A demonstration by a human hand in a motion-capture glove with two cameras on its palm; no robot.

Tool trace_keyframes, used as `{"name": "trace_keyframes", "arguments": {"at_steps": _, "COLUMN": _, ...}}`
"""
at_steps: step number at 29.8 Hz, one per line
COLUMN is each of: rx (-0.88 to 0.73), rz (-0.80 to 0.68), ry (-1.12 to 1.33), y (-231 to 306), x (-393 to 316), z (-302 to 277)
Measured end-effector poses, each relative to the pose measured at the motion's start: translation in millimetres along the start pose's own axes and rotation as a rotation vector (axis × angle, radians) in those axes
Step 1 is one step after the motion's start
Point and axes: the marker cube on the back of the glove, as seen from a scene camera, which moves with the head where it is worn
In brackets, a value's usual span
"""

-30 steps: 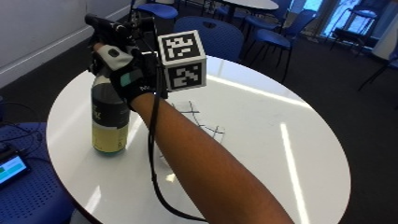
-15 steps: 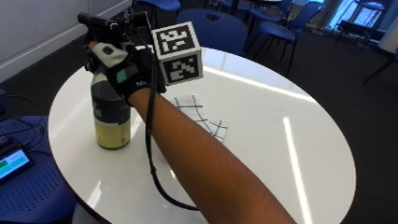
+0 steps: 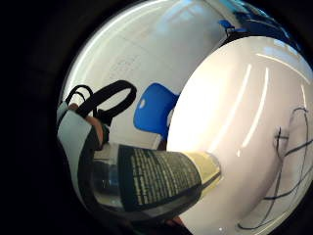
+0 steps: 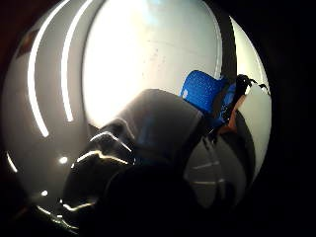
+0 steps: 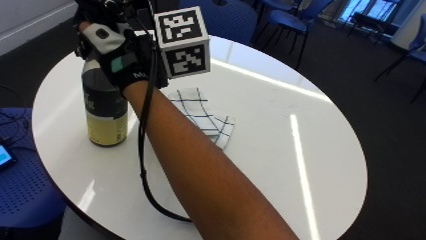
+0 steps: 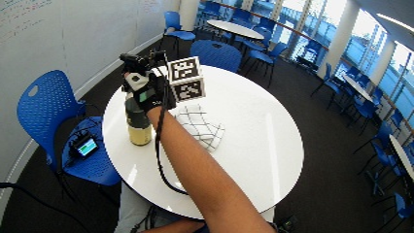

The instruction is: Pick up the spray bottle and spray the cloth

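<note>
A spray bottle [image 5: 106, 120] with a dark label and yellowish base stands upright on the round white table [image 5: 286, 100], near its left edge. My gloved right hand [image 5: 123, 62] grips the bottle's top, fingers curled round the head and neck. The bottle's body [image 3: 161, 178] fills the little finger side palm view, and its head [image 4: 148, 133] sits close in the thumb side view. A white cloth [image 5: 203, 117] with black grid lines lies flat on the table just right of the bottle, partly hidden behind my forearm. The wide view shows the bottle [image 6: 138, 128], hand [image 6: 148, 94] and cloth [image 6: 200, 127].
A blue chair [image 6: 48, 104] stands left of the table with a small lit device [image 6: 86, 145] on a seat beside it. More blue chairs [image 6: 216, 53] stand behind the table. The table's right half [image 6: 259, 121] shows bare white surface.
The outside picture has shifted, so its camera moved and more of the cloth shows. My hand stays on the bottle's top, and the bottle stands where it was.
</note>
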Motion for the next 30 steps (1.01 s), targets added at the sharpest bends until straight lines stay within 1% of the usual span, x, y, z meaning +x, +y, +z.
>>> {"name": "trace_keyframes", "arguments": {"at_steps": 15, "rx": -0.038, "rz": 0.060, "ry": 0.002, "y": 6, "x": 17, "z": 13}}
{"name": "trace_keyframes", "arguments": {"at_steps": 30, "rx": -0.069, "rz": 0.148, "ry": 0.017, "y": 19, "x": 42, "z": 7}}
